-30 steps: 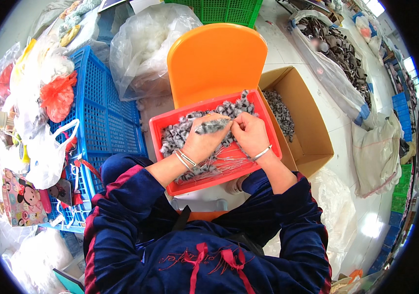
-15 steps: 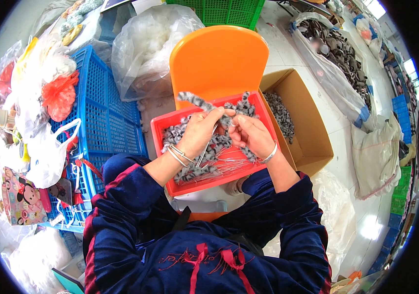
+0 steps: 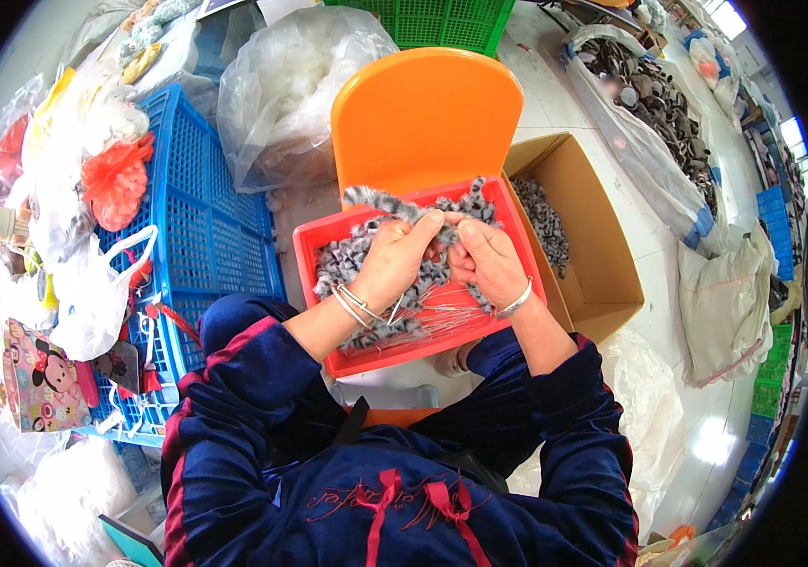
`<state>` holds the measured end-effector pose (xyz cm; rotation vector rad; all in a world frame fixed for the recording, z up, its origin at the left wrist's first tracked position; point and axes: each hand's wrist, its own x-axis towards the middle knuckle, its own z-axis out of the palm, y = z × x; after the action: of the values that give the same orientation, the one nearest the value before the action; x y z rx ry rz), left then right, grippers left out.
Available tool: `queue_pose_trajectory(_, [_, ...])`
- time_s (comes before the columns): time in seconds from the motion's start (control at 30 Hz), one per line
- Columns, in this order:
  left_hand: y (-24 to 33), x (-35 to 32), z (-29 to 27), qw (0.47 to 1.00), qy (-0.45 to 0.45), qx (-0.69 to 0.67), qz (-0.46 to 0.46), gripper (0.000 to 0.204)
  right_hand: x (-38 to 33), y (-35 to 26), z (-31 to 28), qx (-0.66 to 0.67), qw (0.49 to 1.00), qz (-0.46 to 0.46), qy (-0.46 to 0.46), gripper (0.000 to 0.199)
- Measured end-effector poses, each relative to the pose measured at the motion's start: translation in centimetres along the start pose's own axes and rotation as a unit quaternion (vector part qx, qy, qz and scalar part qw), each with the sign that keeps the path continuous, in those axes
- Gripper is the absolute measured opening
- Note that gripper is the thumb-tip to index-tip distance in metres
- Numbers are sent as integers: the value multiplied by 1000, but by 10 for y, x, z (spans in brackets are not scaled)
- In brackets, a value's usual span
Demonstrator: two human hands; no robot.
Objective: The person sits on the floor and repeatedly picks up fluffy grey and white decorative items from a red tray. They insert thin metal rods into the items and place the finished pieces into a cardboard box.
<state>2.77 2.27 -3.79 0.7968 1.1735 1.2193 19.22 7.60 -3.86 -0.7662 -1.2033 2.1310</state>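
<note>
In the head view, the left hand (image 3: 396, 260) pinches a grey furry strip (image 3: 378, 199) at the frame's centre; its free end sticks out up and left of that hand. The right hand (image 3: 493, 261) has its fingertips bunched against the left's; whether they grip the strip, I cannot tell. Both hands are over a red tray (image 3: 517, 227) of similar pieces (image 3: 333, 269).

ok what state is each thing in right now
Left hand, closed on the strip
Right hand, fingers curled, grip hidden
Strip, held, one end sticking out leftward
Tray, holding furry pieces and rods
Rods, several lying loose
Box, open, more furry pieces inside
Clear bag, bulging with white fluff
Long bag, open, filled with dark pieces
</note>
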Motion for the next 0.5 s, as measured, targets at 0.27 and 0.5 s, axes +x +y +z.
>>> queue_pose_trajectory(0.27, [-12, 3, 8, 997, 9, 2, 73, 38, 4, 10, -8, -15, 1000, -16, -20, 26])
queue_pose_trajectory(0.5, [-11, 4, 3, 996, 25, 75, 42, 40, 4, -8, 6, -48, 996, 46, 57, 28])
